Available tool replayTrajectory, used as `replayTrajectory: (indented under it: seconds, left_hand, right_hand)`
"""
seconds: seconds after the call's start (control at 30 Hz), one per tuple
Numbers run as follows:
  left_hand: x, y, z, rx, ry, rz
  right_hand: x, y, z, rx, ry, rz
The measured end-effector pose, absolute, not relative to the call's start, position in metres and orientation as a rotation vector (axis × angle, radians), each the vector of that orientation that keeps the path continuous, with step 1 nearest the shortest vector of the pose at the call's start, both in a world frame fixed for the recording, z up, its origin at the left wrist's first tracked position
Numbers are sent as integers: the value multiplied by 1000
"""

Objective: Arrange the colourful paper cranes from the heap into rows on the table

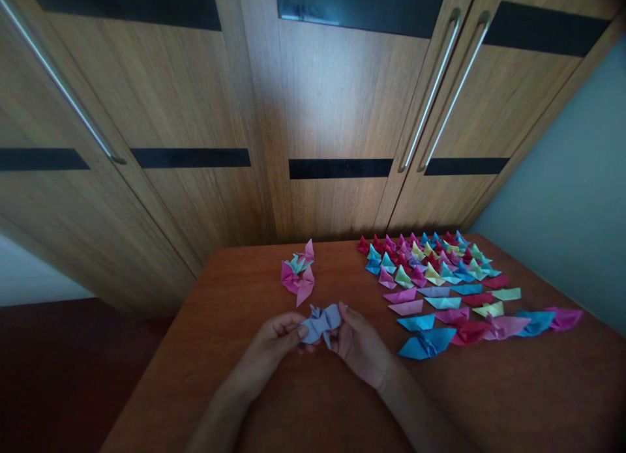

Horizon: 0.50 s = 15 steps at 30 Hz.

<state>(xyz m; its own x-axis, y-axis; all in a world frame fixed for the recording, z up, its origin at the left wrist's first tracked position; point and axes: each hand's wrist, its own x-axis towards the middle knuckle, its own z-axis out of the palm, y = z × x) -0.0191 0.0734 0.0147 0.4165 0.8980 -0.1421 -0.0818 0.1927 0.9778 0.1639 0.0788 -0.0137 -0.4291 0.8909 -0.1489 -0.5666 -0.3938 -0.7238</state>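
A pale lavender folded paper piece [321, 324] is held up between my two hands, above the wooden table [220, 329]. My left hand [276, 342] pinches its left end between thumb and fingers. At its right end, my right hand [359, 343] grips the paper, thumb on top near the upper corner. A narrow point of the paper hangs down in the middle, and small folded tips stick up at its top. Just beyond my hands lies a small cluster of pink, magenta and mint folded paper pieces [306, 285].
Rows of small colourful folded paper boats [403, 277] fill the table's back right. Nearer are flatter folded strips [443, 303] and a row of larger pieces, including a blue one [427, 343]. Behind the table stands a wooden cabinet [332, 212] with metal handles.
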Motion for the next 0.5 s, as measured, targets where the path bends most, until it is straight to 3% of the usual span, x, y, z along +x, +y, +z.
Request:
replayTrajectory:
  seconds: [0.5]
  left_hand:
    - [-24, 72, 6, 1117, 841, 878]
  right_hand:
    - [166, 78, -16, -658, -731, 1888]
